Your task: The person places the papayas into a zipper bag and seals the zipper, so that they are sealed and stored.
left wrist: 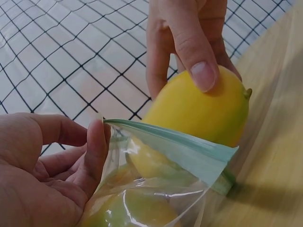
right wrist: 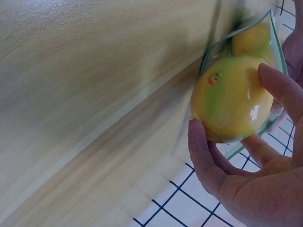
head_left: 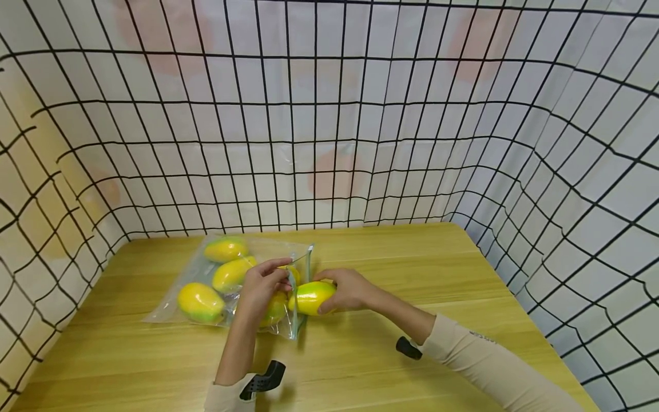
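Observation:
A clear zip bag (head_left: 177, 306) with a pale green zip edge lies on the table, several yellow-green mangoes (head_left: 201, 302) inside it. My left hand (head_left: 259, 289) pinches the bag's rim between thumb and finger, lifting the mouth, as the left wrist view shows close up. In my right hand (head_left: 350, 290) is another mango (head_left: 315, 296), gripped around its stem end. Its far end sits within the bag's mouth, and the stem end (left wrist: 248, 93) sticks out. Seen from the right wrist, the fingers (right wrist: 199, 142) and thumb wrap its sides, with a bagged mango behind it.
The wooden table (head_left: 412, 257) carries the bag at its left half. Black wire mesh (head_left: 319, 120) stands along the back and both sides, with a pale patterned sheet behind it. A black wrist mount (head_left: 264, 380) sits on the left sleeve, another (head_left: 409, 348) at the right wrist.

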Tool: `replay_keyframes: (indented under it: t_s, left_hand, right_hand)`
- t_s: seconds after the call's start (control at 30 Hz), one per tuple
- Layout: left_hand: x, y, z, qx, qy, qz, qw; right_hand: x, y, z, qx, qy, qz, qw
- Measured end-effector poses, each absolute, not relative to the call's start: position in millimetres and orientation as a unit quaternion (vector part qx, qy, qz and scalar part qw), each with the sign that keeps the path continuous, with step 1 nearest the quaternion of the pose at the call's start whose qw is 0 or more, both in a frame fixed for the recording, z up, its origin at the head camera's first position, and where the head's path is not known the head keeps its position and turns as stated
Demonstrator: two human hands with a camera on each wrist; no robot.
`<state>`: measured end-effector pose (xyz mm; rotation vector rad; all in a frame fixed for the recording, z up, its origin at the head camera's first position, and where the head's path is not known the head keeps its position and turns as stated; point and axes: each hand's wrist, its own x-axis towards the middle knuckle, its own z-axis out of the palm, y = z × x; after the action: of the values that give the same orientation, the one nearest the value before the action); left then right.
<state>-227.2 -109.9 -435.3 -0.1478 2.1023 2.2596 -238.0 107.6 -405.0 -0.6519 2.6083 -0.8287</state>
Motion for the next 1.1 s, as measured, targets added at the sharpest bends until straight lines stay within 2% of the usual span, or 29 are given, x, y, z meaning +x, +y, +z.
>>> replay_keyframes:
  t_s: [0.77, 1.1]
  left_hand:
    - [-226.1, -109.7, -432.8, -0.045, 0.659, 0.75, 0.031]
    - [-226.3, -108.5, -432.6, -0.048, 0.657, 0.752, 0.031]
  right_hand:
    - [-236.9, 106.7, -408.4, -0.224, 0.915, -0.293, 0.165]
    - [-237.7, 111.0, -407.6, -0.199, 0.909, -0.314, 0.186]
